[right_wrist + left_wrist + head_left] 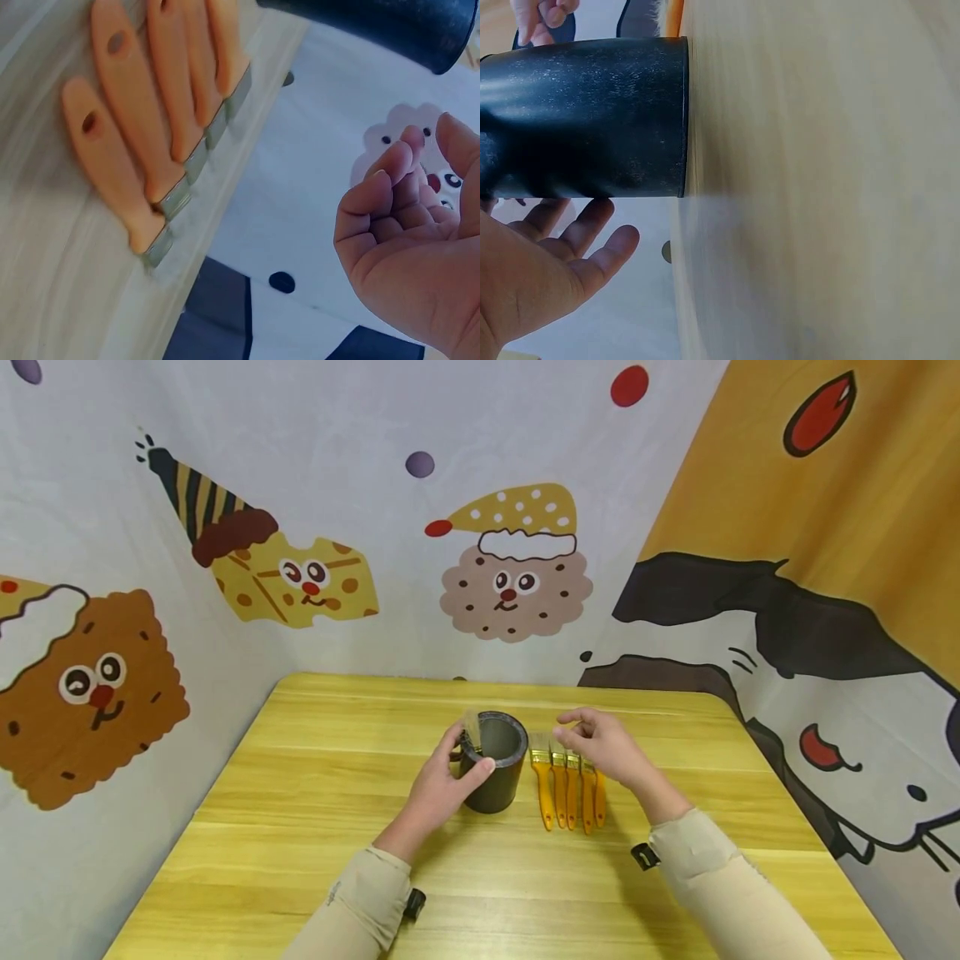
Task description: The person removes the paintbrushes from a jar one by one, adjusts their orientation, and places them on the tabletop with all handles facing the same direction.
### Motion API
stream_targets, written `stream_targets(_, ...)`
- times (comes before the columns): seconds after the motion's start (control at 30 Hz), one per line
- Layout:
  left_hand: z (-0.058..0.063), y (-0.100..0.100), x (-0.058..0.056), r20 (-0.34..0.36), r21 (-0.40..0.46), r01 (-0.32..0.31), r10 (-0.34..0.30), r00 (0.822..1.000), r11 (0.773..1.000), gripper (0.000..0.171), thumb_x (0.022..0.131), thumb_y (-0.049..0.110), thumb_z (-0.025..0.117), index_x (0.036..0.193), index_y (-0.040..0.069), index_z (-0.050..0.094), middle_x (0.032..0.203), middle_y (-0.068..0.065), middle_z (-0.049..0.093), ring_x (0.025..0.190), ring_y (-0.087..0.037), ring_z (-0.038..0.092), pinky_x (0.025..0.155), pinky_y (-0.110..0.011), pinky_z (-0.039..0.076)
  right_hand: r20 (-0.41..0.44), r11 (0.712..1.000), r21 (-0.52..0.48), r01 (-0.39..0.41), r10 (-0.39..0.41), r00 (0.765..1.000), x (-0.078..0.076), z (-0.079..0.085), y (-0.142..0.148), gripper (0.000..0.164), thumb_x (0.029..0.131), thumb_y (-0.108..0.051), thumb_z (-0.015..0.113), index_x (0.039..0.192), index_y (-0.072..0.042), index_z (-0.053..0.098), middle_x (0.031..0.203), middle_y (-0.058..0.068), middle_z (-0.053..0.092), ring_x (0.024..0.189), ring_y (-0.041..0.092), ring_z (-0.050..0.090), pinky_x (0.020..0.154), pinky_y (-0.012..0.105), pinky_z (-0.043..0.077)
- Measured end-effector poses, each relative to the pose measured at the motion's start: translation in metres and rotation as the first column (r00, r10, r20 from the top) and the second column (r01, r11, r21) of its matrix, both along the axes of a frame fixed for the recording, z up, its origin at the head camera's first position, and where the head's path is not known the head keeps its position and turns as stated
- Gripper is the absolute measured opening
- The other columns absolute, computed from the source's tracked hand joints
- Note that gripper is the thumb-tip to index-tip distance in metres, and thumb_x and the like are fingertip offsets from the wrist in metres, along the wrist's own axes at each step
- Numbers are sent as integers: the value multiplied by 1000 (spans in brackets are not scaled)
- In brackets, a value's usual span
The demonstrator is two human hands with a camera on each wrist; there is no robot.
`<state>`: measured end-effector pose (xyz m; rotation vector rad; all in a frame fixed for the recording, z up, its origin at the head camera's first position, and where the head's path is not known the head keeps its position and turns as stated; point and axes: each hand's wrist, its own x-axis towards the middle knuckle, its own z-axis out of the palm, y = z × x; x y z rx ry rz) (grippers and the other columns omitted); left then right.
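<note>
A black cylindrical cup (497, 789) stands upright on the table, its open top facing up. My left hand (441, 785) holds it from the left, with the thumb at the near rim and the fingers along the far left side. One paintbrush (472, 731) shows pale bristles above the cup's left rim; its handle is hidden. To the right of the cup, several paintbrushes (572, 797) with orange handles lie side by side, bristles pointing away from me. Just above their bristle ends hovers my right hand (603, 748), loosely curled and holding nothing; the right wrist view confirms this.
The wooden table (315, 827) ends at a back edge close behind the cup and brushes. Beyond it hangs a cloth backdrop (405, 635) printed with cartoon food faces and a cartoon animal, which also runs along both sides.
</note>
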<state>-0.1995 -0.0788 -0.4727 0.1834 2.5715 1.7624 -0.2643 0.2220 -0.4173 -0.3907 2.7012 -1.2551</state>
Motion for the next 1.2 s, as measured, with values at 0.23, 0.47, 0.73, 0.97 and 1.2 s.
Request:
stream_targets(0.23,-1,0,0,-11,-10,-3,2,1000,1000,85,97,67,69,167,52,23,168,-8,44,145,-38,53,112,-68,48,28,999,-35,-31,32,999,8,-2,-8,48,103,-43,72,136,-8,67,96,9,72,76,21,54,64,28,48)
stream_targets(0.47,-2,1,0,-16,-16,-8,8,1000,1000,85,96,67,69,166,51,24,166,-8,46,143,-38,55,110,-68,49,59,999,-37,-18,20,998,10,-14,-8,45,103,-44,72,133,-11,67,95,6,71,72,19,52,60,28,45)
stream_targets(0.73,-3,1,-1,-27,-4,-3,3,1000,1000,83,98,65,69,167,50,24,165,-9,47,143,-37,54,110,-67,49,67,999,-52,-8,12,998,8,-24,-6,46,103,-46,71,134,-11,67,103,21,72,76,22,55,62,28,47)
stream_targets(0.97,0,1,1,-15,4,-8,8,1000,1000,84,97,66,69,166,52,24,165,-9,47,143,-37,54,111,-67,48,76,998,-57,10,-5,997,6,-27,-7,46,104,-47,70,134,-12,67,107,25,72,81,23,57,68,30,49)
stream_targets(1.2,0,2,1,-9,-7,-9,9,1000,1000,85,96,68,68,166,53,22,169,-9,42,150,-39,48,113,-70,45,74,998,-62,11,-7,997,7,-28,-6,47,104,-47,70,134,-12,67,107,24,72,86,29,60,71,31,51)
